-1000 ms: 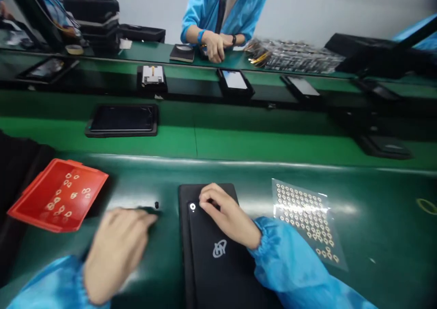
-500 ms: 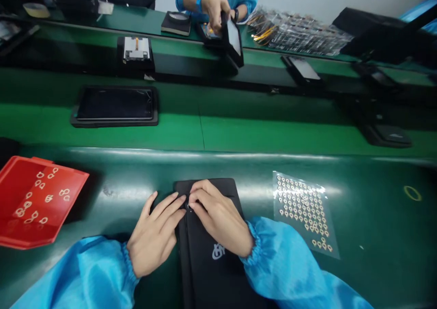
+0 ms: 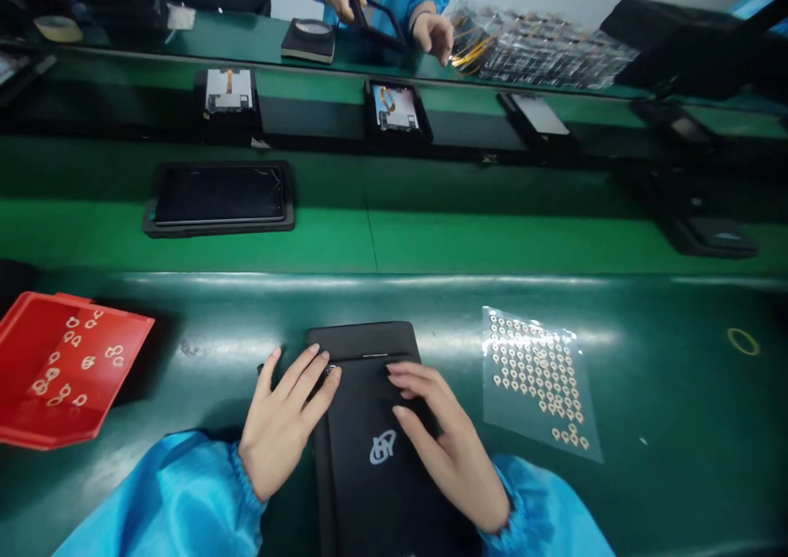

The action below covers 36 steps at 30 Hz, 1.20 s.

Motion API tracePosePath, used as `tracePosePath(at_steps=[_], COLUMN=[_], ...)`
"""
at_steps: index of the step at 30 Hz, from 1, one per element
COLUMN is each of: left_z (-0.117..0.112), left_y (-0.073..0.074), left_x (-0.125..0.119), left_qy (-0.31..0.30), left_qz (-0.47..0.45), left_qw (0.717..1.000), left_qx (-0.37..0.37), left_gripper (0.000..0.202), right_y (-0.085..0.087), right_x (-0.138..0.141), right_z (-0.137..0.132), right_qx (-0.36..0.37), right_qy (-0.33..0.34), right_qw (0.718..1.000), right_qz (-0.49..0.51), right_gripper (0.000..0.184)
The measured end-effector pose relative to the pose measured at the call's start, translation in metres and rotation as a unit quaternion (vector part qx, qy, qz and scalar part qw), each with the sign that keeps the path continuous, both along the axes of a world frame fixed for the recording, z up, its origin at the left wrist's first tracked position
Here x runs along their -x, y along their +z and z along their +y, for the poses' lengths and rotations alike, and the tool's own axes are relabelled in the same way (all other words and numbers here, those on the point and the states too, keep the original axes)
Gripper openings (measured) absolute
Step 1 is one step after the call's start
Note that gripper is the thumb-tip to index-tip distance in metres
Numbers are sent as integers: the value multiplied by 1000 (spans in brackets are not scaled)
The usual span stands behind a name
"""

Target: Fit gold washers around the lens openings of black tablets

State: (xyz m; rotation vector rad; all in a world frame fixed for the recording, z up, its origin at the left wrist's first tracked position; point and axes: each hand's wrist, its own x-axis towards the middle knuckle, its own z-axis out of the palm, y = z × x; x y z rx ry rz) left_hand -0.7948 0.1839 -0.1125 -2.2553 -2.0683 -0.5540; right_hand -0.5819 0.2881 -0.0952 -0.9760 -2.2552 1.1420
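Note:
In front of me a flat black device (image 3: 369,401) with a white logo lies in a black holder (image 3: 363,337). My left hand (image 3: 284,430) rests with its fingers stretched out over the upper left corner of the device, the fingertips beside a small round shiny spot (image 3: 332,369). My right hand (image 3: 449,442) is over the right side of the device, fingers loosely bent and apart, with nothing visible in them. To the right lies a clear sheet (image 3: 510,409) carrying rows of small ring-shaped pieces with tabs.
A red bin (image 3: 123,315) with similar loose rings stands at left. Beyond lies a green belt (image 3: 443,237) with a dark-screened device (image 3: 222,194) in a tray. Across it, a co-worker's hands (image 3: 434,36) handle a black frame; opened devices (image 3: 397,110) line the ledge.
My right hand has drawn away from the device's upper left corner toward the right, its fingers parting. My left hand stays near the corner. The co-worker has set an opened device on the ledge.

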Motion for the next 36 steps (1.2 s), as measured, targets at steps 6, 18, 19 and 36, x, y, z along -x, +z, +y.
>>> tracePosePath(at_steps=[6, 18, 19, 36], left_z=[-8, -21, -31, -41], left_y=[-7, 11, 6, 81], left_x=[-4, -9, -12, -151], left_qy=[42, 43, 69, 306], left_qz=[-35, 111, 84, -566], left_qw=[998, 992, 993, 765], left_qx=[-27, 43, 52, 39], left_gripper=[49, 63, 65, 59], right_y=[-33, -50, -49, -32], right_x=[-43, -41, -45, -87], right_z=[-27, -29, -31, -58], right_qx=[-52, 13, 30, 330], right_qy=[-94, -114, -105, -18], right_qw=[994, 993, 993, 934], right_qz=[-35, 37, 31, 137], right_gripper=[27, 34, 35, 67])
